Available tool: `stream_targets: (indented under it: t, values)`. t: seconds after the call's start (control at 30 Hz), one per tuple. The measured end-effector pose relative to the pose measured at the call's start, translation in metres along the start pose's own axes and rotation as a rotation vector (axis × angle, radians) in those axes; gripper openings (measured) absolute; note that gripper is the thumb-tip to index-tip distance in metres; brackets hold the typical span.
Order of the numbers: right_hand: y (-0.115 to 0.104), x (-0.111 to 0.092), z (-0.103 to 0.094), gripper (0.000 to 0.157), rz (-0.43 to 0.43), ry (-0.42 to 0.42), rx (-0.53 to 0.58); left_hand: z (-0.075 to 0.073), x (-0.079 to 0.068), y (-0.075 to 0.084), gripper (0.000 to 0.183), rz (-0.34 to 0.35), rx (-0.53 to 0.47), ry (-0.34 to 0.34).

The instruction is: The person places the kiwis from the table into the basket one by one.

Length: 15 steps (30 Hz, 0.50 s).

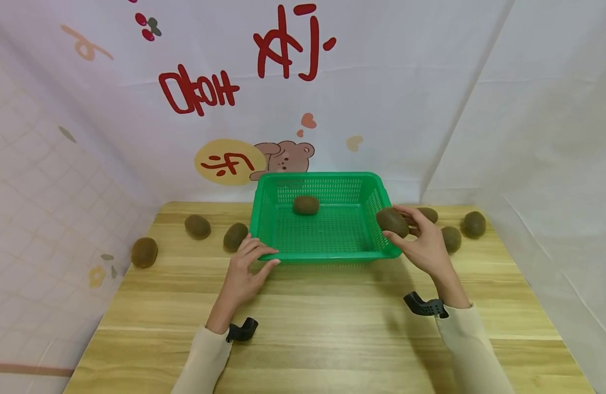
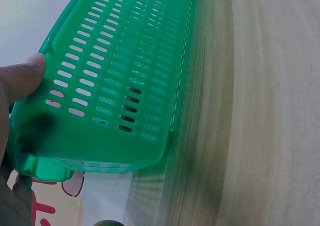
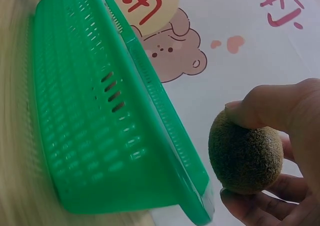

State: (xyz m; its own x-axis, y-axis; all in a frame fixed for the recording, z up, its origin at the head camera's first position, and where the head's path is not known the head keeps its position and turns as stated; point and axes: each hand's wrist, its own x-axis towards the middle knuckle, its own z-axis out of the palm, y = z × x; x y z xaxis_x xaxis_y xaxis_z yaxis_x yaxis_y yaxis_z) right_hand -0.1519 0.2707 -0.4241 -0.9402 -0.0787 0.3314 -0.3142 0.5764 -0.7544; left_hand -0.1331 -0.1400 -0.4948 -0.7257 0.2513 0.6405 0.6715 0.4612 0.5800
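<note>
Kiwi (image 1: 391, 223) by the right rim of the basket (image 1: 322, 255), pinched in the right hand (image 1: 427, 244), spread to fruit width — likely light, firm, non-slip fuzz, bruisable; best held round its middle. Left hand (image 1: 243, 272) grips the basket's near-left corner.

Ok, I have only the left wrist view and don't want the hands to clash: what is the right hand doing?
Observer: The right hand holds a kiwi by the right end of the green basket.
Operator: I can't see over the near wall. How many kiwis lie inside?
Observer: Just one, the inner kiwi, toward the back wall and left of centre.
Operator: And on the table, right of the basket?
Observer: Three loose kiwis rest on the table there.
</note>
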Motion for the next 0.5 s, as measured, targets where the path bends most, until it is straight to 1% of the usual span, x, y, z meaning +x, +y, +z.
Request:
stream_targets:
  t: [0.3,0.5]
  values:
    - [-0.004,0.006,0.009,0.06,-0.006,-0.031,-0.008,-0.001,0.001,0.001,0.021,-0.004,-0.007,-0.005]
    - [-0.004,0.007,0.012,0.058,-0.021,-0.024,0.017,-0.001,0.001,0.001,0.022,-0.005,-0.011,-0.006]
